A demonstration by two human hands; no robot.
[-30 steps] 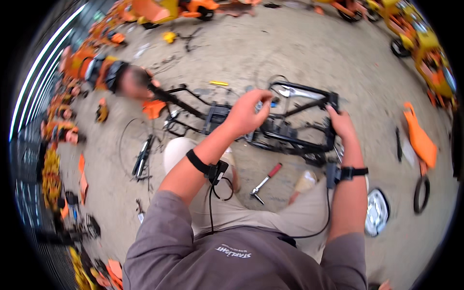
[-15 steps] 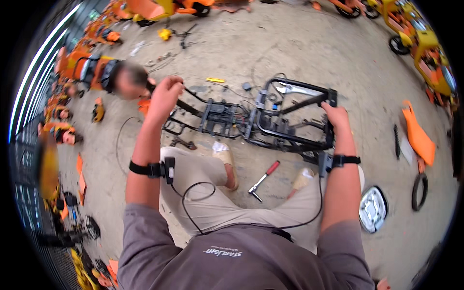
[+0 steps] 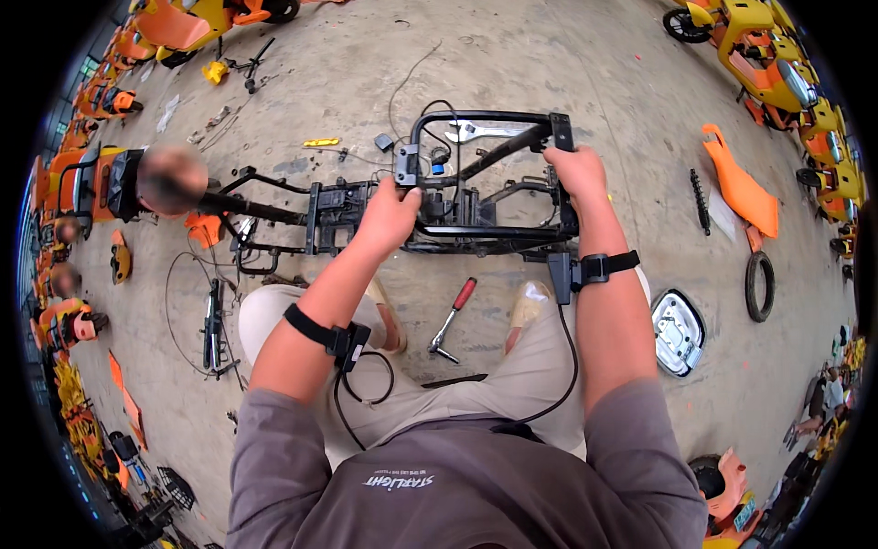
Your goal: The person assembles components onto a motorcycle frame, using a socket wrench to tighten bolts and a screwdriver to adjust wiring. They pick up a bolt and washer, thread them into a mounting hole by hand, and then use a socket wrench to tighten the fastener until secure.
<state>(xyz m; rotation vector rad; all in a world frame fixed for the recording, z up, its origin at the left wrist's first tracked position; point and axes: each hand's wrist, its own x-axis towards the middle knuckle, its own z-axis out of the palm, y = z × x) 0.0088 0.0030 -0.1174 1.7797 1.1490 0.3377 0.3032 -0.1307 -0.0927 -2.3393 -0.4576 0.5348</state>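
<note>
A black steel scooter frame (image 3: 480,229) lies crosswise before me. My left hand (image 3: 391,212) is closed on its raised loop near a small bracket (image 3: 407,165). My right hand (image 3: 578,172) grips the loop's right end. A silver adjustable wrench (image 3: 487,130) lies beyond the loop, partly behind it. On the floor between my feet is a red-handled ratchet wrench (image 3: 455,311). A yellow tool (image 3: 321,143), a small dark block (image 3: 383,142) and loose cables are just past the frame.
Orange-and-yellow scooters (image 3: 750,46) line both sides. An orange panel (image 3: 743,190), black shock absorber (image 3: 700,203), tyre (image 3: 759,284) and silver molded part (image 3: 677,329) lie at my right. Black parts and wire (image 3: 212,325) lie at my left, a yellow piece (image 3: 216,73) farther off.
My left hand went leftward, away from the loop, then came back down onto it. My right hand stayed on the frame. My view has shifted, so the frame now appears higher and further left.
</note>
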